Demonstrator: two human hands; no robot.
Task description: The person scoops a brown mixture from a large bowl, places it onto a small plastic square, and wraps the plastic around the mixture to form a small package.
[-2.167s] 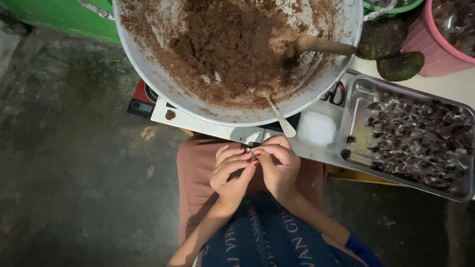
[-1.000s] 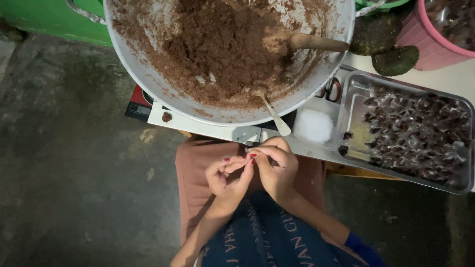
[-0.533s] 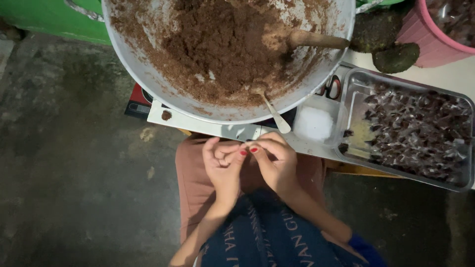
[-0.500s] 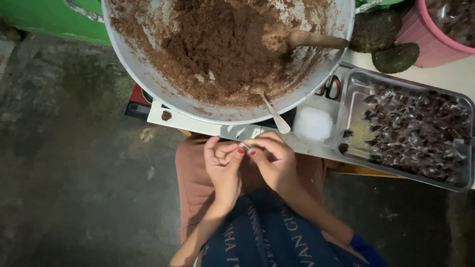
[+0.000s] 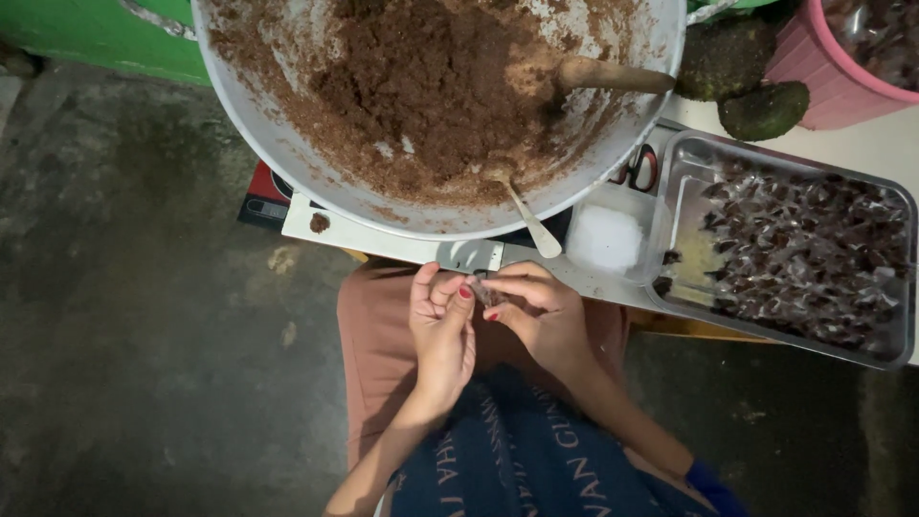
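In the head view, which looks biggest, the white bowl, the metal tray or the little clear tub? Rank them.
1. White bowl, cut off by the frame's top.
2. Metal tray of dark wrapped pieces.
3. Clear tub.
The bowl may stand nearer the camera, but the order looks safe.

Left hand (image 5: 442, 330) has rotated: earlier its fingers curled down over the small wrapped piece (image 5: 481, 290), now they point up toward the edge of the surface (image 5: 383, 237), palm open to the camera, with only the fingertips meeting the piece. Right hand (image 5: 541, 311) has moved a little up and toward the left one, with thumb and forefinger pinching the piece from the right. The pinch point sat lower over the lap before and is now just below the surface edge. The piece was hidden between the fingers earlier; a sliver now shows.
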